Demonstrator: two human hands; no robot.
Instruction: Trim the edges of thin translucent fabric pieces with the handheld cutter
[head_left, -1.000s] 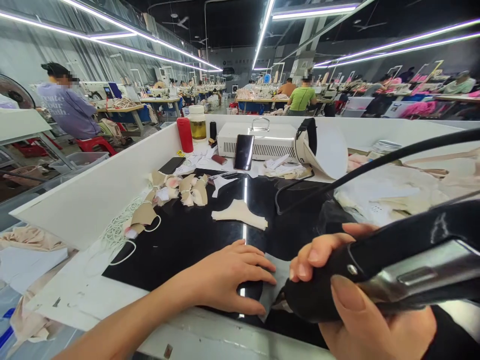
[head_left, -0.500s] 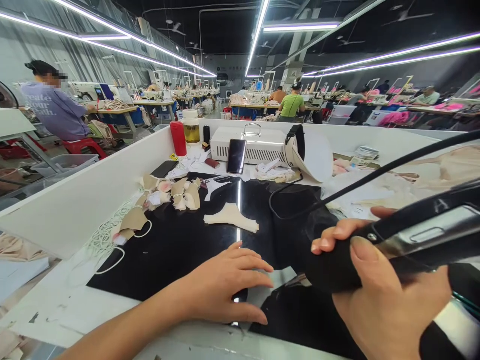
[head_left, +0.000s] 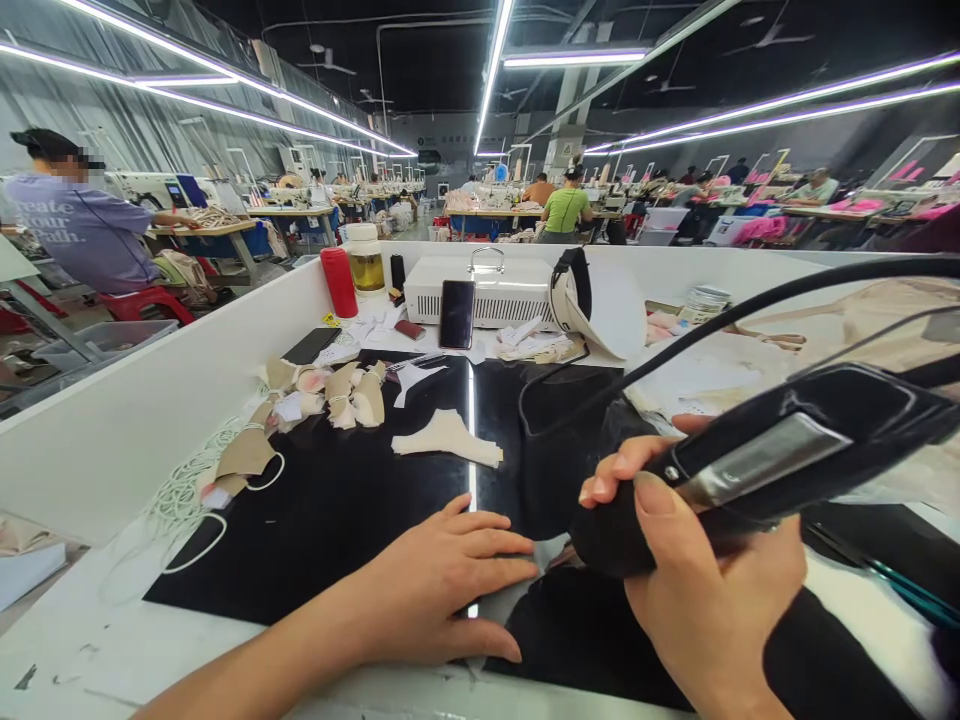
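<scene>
My right hand (head_left: 690, 590) grips a black corded hand tool (head_left: 862, 420) with a metal panel on its side. The tool slants down to the left, and its front end is at a thin grey piece (head_left: 506, 603) on the black sheet (head_left: 322, 520); the exact tip is hard to make out. With fingers spread, my left hand (head_left: 450, 575) lies over the grey piece's left side, fingertips close to the tool's tip. Farther up the sheet lie a cream cut piece (head_left: 446, 440) and a smaller white cut piece (head_left: 412, 380).
Tied bundles of beige pieces (head_left: 356, 393) and pale cord (head_left: 180, 480) lie at the left. A white vented box (head_left: 480, 290), a propped phone (head_left: 457, 315), a red bottle (head_left: 339, 283) and a jar (head_left: 365, 262) stand at the back. The tool's black cable (head_left: 720, 318) arches over the right side.
The view has shifted slightly to the right. My right hand and the tool have moved left, nearer my left hand, whose fingers lie flatter and farther over the grey piece.
</scene>
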